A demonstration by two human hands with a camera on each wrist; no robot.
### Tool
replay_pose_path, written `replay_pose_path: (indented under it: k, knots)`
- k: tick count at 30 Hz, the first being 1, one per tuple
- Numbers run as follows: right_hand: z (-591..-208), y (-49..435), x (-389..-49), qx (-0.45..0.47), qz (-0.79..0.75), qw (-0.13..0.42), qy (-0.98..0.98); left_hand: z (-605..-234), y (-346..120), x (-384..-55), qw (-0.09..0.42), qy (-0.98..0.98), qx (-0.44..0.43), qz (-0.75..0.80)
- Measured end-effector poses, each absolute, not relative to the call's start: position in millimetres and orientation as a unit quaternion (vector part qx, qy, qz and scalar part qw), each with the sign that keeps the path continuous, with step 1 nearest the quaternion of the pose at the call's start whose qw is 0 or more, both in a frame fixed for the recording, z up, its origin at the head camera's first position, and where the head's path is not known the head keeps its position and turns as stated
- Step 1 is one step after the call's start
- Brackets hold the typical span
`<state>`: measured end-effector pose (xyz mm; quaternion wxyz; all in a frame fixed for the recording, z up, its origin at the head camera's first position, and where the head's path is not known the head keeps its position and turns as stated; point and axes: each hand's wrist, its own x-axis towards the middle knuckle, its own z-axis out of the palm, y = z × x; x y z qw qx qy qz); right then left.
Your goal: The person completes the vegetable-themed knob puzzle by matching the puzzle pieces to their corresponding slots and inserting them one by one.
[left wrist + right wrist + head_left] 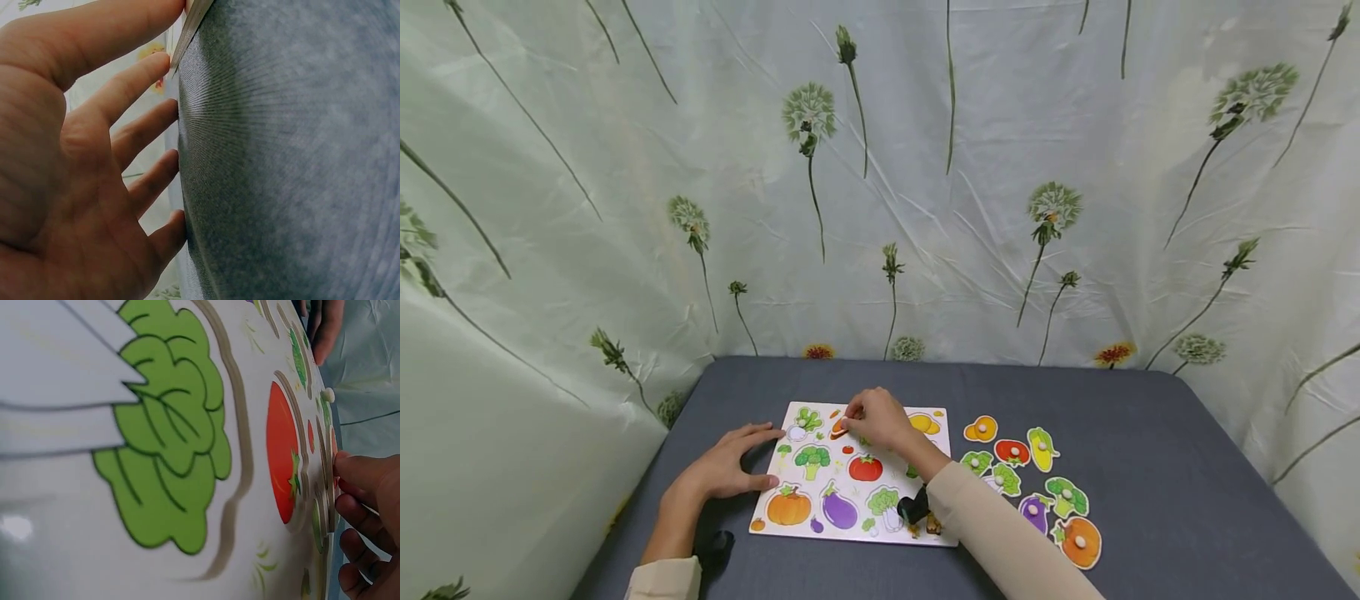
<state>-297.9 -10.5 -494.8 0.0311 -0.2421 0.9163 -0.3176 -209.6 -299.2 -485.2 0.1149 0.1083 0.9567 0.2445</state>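
Note:
A white vegetable puzzle board (805, 533) lies on the table, with pictures of a pumpkin, an eggplant, a tomato and broccoli in its recesses. At its far side my right hand (882, 419) pinches an orange carrot piece (837, 430) between thumb and fingers, over or in a recess; how deep it sits I cannot tell. In the right wrist view the fingertips (350, 465) hold it nearly edge-on, beyond the tomato picture (282, 453). My left hand (724, 464) spreads its fingers at the board's left edge, thumb touching that edge.
Several loose knobbed pieces lie right of the board, among them a pumpkin (1082, 546), an eggplant (1032, 510), a tomato (1012, 454) and corn (1041, 454). Part of them sits close to the right forearm (992, 533). A floral curtain (880, 208) hangs behind the grey table (1157, 467).

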Motion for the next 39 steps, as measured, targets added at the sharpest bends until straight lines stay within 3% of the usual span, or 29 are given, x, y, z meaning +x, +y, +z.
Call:
replay_pose_path:
  k: [25,39]
  knots:
    - [-504,-15,-289,-0.233,-0.313,0.027,0.92,-486,-298,-211,0.115,0.957,0.106,0.243]
    - [-487,8,-288,-0.247,-0.334,0.004,0.909,-488,-301,-210,0.111,0.956,0.118,0.245]
